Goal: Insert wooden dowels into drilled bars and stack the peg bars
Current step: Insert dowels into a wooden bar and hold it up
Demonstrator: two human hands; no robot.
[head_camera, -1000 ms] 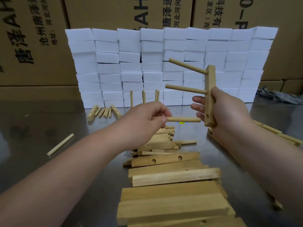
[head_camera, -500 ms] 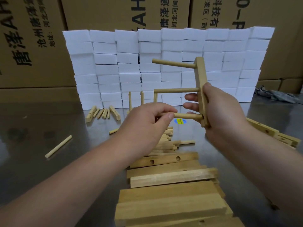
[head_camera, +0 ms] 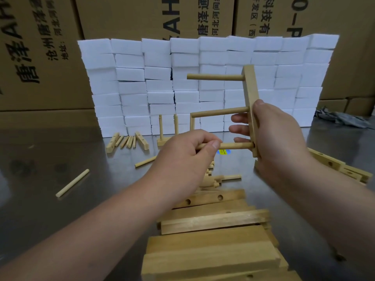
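Note:
My right hand (head_camera: 280,138) grips a drilled wooden bar (head_camera: 250,88), held upright in the air. Two dowels stick out of the bar to the left, an upper dowel (head_camera: 215,77) and a middle dowel (head_camera: 220,112). My left hand (head_camera: 186,157) pinches a third dowel (head_camera: 235,146), whose right end sits in the bar's lowest hole. A finished peg bar (head_camera: 162,141) with upright dowels stands on the table behind my left hand, partly hidden.
A pile of drilled bars (head_camera: 211,218) lies on the metal table in front of me. More bars (head_camera: 332,165) lie at the right. Loose dowels (head_camera: 72,183) and short pieces (head_camera: 125,141) lie at the left. A wall of white foam blocks (head_camera: 142,88) stands behind.
My left hand has brought the third dowel rightwards, and its end has gone from just short of the bar into the lowest hole. The bar has tilted closer to vertical.

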